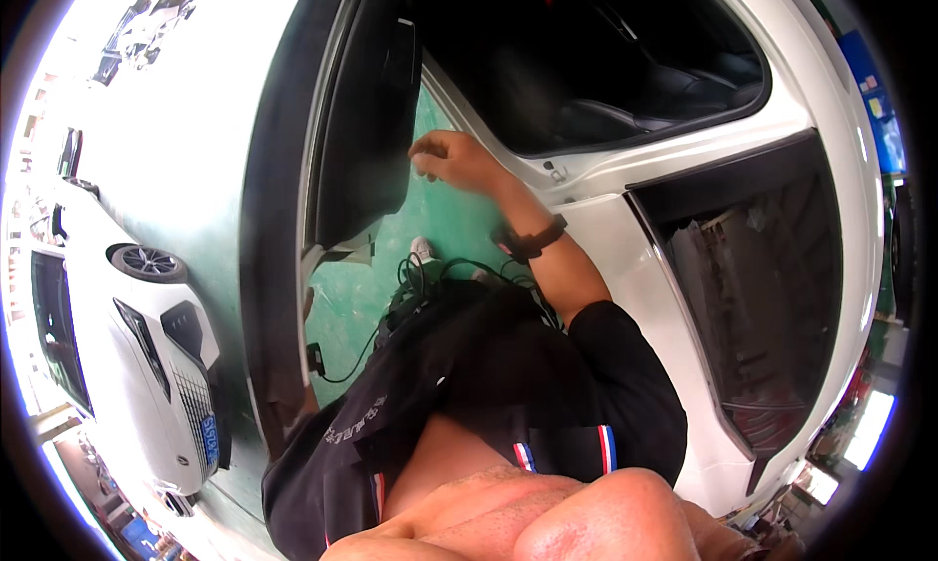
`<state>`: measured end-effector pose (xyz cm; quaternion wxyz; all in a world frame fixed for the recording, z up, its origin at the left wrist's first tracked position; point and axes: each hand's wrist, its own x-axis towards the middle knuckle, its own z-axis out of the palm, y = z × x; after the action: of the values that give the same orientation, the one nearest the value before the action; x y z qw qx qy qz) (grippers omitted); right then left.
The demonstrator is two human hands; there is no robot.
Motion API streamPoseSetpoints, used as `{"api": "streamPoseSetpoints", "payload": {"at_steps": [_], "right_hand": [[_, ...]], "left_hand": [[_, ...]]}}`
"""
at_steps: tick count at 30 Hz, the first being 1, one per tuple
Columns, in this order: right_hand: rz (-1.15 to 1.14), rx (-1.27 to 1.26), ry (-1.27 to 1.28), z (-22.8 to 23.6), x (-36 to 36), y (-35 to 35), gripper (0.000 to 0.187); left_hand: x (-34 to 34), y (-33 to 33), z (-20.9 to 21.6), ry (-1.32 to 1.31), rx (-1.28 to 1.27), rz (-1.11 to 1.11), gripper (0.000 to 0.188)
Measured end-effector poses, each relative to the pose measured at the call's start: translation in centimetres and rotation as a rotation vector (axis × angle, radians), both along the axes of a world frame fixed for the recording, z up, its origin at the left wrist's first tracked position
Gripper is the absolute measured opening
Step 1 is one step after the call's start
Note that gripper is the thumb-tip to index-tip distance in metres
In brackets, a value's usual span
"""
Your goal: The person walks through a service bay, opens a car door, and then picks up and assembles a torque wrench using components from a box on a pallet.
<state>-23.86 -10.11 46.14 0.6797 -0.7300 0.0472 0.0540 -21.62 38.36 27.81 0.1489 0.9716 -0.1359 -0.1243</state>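
My right hand (pixel 454 160) is raised in the gap between a car's opened door and its body. Its fingers are curled in, close to the door's black inner panel (pixel 366 121). A small pale spot shows at the fingertips, too small to name. A dark band (pixel 532 240) circles my right wrist. Of my left hand (pixel 309 302) only a sliver of skin shows beside the door's edge. Its fingers are hidden, so what it holds or touches cannot be told. A small black box (pixel 315 359) with a thin cord hangs close below it.
The white car body (pixel 645 297) with its door frame and dark rear window (pixel 772 287) stands to my right. Dark seats (pixel 625 116) show inside. Black cables (pixel 415 268) hang near my legs over the green floor (pixel 337 312). Another white car (pixel 147 356) stands at left.
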Motion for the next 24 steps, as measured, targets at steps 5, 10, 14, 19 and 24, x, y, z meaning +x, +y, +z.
{"api": "streamPoseSetpoints", "payload": {"at_steps": [5,10,14,19,24], "right_hand": [[-0.146,0.114,0.059,-3.8,-0.4,-4.0,0.020],[-0.279,0.263,0.048,-4.9,4.6,-7.0,0.018],[-0.463,0.345,0.039,-6.1,10.9,-10.9,0.016],[-0.641,0.502,0.096,-8.3,19.8,-16.6,0.014],[-0.745,0.636,0.110,-13.3,26.4,-26.0,0.016]], "left_hand": [[-3.4,-9.2,6.5,-0.132,-0.351,0.352,0.050],[-3.1,-9.7,5.7,-0.380,-0.490,0.306,0.067],[-2.6,-8.7,3.6,-0.451,-0.624,0.430,0.054],[-3.0,-3.3,-1.2,-0.514,-0.208,0.705,0.040],[-0.8,-6.1,2.9,-0.572,-1.079,0.835,0.038]]}}
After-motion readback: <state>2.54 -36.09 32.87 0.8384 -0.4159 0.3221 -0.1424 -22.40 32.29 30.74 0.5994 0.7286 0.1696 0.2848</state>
